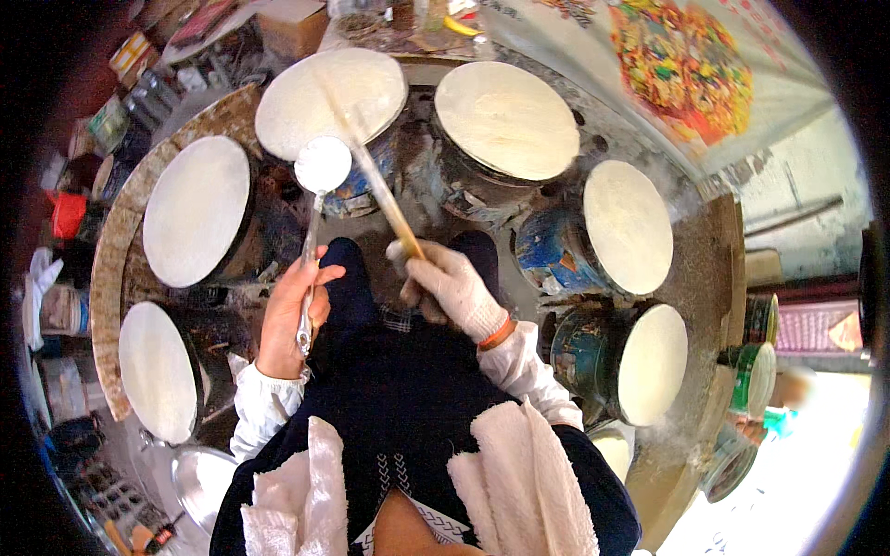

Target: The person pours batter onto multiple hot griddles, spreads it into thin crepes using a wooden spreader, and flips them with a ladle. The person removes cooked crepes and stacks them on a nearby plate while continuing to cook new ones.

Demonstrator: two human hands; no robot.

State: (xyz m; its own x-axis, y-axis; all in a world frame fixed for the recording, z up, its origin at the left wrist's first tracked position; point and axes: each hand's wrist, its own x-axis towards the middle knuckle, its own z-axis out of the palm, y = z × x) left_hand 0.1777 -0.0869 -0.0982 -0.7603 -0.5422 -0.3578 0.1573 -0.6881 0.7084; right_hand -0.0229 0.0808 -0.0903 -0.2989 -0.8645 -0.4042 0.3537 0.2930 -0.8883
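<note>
My bare left hand (295, 306) holds a metal ladle (315, 227) upright by its handle, its round bowl (323, 163) coated white near the rim of the top-left griddle (329, 93). My right hand (445, 283), in a white knit glove, grips a long wooden stick (394, 213), blurred at its far end, which crosses over that same griddle. Pale, thin round layers lie on the griddles around me: left (195, 208), lower left (156, 371), top right (505, 116), right (626, 227) and lower right (649, 366). Whether the stick touches the layer is unclear.
The griddles sit on dark, battered drums in a curved surround (109, 334). A metal basin (199, 486) is at lower left, a cluttered shelf and cardboard box (289, 32) at the back. A printed banner (677, 65) hangs at upper right; a blurred person (793, 389) is beyond the right side.
</note>
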